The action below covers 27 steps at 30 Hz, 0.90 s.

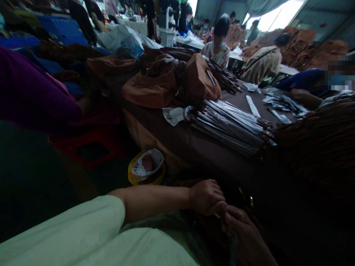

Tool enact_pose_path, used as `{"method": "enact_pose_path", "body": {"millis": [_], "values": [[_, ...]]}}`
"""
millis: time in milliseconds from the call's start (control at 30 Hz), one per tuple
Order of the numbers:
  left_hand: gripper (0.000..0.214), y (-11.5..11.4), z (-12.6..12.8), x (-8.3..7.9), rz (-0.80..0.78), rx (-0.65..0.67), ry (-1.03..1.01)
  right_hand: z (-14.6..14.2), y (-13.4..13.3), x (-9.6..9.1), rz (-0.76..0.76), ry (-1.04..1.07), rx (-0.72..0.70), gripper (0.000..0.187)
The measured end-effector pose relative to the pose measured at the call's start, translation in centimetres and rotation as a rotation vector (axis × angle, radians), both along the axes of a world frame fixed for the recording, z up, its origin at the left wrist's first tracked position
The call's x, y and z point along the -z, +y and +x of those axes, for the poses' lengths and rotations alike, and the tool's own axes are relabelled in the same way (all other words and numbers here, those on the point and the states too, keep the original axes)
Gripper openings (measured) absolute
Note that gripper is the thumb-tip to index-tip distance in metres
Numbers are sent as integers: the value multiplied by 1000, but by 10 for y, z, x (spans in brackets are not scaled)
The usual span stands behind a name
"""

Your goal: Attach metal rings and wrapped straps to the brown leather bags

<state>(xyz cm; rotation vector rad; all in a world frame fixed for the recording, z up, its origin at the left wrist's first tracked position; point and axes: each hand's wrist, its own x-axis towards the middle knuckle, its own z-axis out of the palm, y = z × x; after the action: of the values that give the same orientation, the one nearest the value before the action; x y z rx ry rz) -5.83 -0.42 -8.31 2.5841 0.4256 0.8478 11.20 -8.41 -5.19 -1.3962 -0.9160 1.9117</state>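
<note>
Spanning the view, one dark counter [172,133], bearing brown bags [201,79] and wrapped strips [233,127]; near its edge, left hand [206,196] and right hand [244,226], touching, fingers of both closed on one small piece [217,215] between them, too dim to identify.

My left forearm [158,201] stretched rightward, left hand [207,196] curled like a fist, right hand [241,223] close against it, fingers [235,212] bent.
</note>
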Motion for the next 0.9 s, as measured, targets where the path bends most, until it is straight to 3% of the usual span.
{"method": "enact_pose_path", "body": {"millis": [100, 200, 333, 467, 533, 633, 767, 900], "values": [[37, -2, 2, 4, 19, 8, 87, 3, 2, -3, 0, -145, -120, 36], [41, -7, 7, -1, -31, -68, 257, 6, 6, -13, 93, -445, -238, 39], [46, -14, 12, -17, -106, -146, 390, 12, 6, -25, 211, -611, -221, 28], [44, -12, 9, -22, -197, -81, 332, 13, 6, -30, 110, -527, -240, 44], [42, -8, 5, -16, -210, 14, 241, 11, 8, -29, 65, -398, -239, 51], [42, -2, 0, -4, -183, 108, 107, 6, 10, -24, 41, -235, -240, 47], [43, -2, -3, 8, -102, 108, 39, 1, 8, -16, -5, -130, -168, 40], [43, -7, -3, 8, -99, 75, 16, -2, 5, -13, -2, -115, -141, 40]]}}
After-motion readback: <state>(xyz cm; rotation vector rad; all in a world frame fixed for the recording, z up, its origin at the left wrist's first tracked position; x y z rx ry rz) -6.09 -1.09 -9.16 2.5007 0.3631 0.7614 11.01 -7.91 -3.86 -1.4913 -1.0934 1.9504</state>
